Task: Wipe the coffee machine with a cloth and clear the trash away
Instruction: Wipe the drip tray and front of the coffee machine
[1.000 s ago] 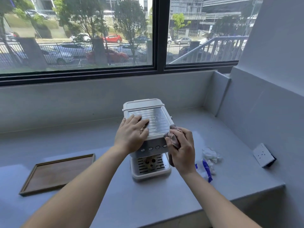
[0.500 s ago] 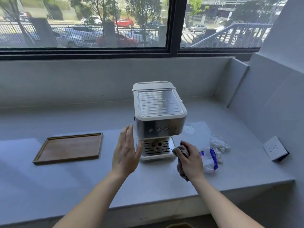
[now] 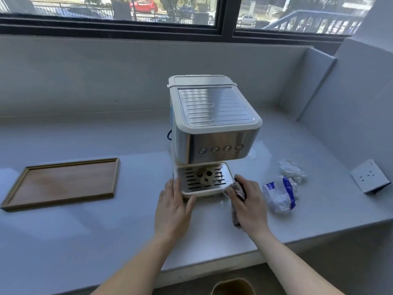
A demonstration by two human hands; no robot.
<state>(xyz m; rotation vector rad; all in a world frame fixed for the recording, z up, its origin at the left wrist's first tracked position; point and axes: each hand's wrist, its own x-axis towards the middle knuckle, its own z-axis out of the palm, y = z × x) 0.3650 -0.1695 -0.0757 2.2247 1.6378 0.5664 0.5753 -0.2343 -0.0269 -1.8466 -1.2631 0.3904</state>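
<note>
Bin: brown round rim of a bin (image 3: 232, 286) shows at the bottom edge, below the counter (image 3: 85, 231); most of it is outside the picture.
Left hand: left hand (image 3: 173, 207) lies open and flat, fingers together, against the front left corner of the drip tray (image 3: 202, 179). It holds nothing; it seems to steady the machine.
Right hand: right hand (image 3: 249, 201) is closed around a dark bunched cloth (image 3: 238, 191) and presses it on the front right corner of the drip tray. One end of the cloth hangs down under the palm to the counter.
Coffee machine: cream and steel coffee machine (image 3: 212, 124) stands upright in the middle of the counter, front with four buttons toward the person.
Trash: crumpled plastic wrapper (image 3: 279, 195) with blue print lies just beside the right hand, and crumpled white paper (image 3: 292, 170) touches it at the far side. Both are on the counter, not yet cleared.
Other things: wooden tray (image 3: 61, 184) lies well apart to the left; white socket (image 3: 370, 178) sits at the right wall; window (image 3: 127, 9) is behind.
Progress: I judge the wiping is at the low part of the machine. Whether top and sides are clean, I cannot tell. The trash step is all left to do.
</note>
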